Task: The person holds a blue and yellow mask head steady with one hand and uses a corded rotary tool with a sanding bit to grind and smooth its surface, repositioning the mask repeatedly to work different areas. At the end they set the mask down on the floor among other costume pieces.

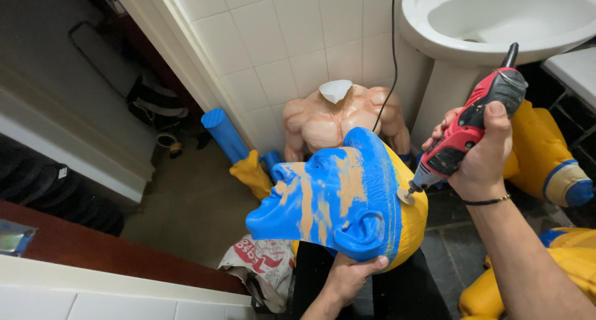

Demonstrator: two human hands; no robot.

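Large sculpted head, blue paint worn through to tan on face and ear, yellow at the back, held mid-frame facing left, on its side-ish with the face tilted down-left. Left hand is under it, gripping the neck edge from below, thumb lying across the blue rim; head sits directly above that hand, resting in the grasp. Right hand is to the right of the head and slightly higher, clenched around a red and black rotary tool, thumb on top near the tool's rear. Tool points down-left; its small cutting disc touches the head at the seam where blue meets yellow. Black cord runs up from behind the head along the tiled wall; cannot tell what it plugs into. Thin black band on the right wrist.

Behind the head: tan muscular torso piece without a head, standing against the wall, white patch at its neck. Left of it, a blue cylinder leaning, a yellow limb piece below it. White pedestal sink top right. Yellow and blue limb piece beyond the right hand, more yellow parts under the right forearm. Crumpled white bag with red print on the floor, lower middle. Dark tile floor.
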